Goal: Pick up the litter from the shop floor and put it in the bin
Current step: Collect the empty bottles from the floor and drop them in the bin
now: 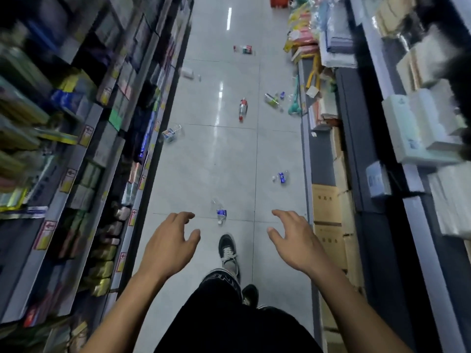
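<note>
Several empty plastic bottles lie scattered on the grey tiled aisle floor. The nearest, a clear bottle with a blue label (220, 212), lies just ahead of my front shoe (227, 250). Another blue-labelled bottle (281, 177) lies by the right shelf. Farther off are a red-capped bottle (243, 109), a bottle at the left shelf foot (171, 133), a green-labelled one (272, 99) and a red-and-green one (244, 49). My left hand (170, 244) and my right hand (293, 238) are stretched forward above the floor, fingers loosely curved, holding nothing. No bin is visible.
Stocked shelves (84, 149) line the left side of the narrow aisle. On the right stand cardboard boxes (328, 207) and shelves of packaged goods (418, 128). An orange object (279, 1) sits at the far end. The floor (204, 164) runs straight ahead.
</note>
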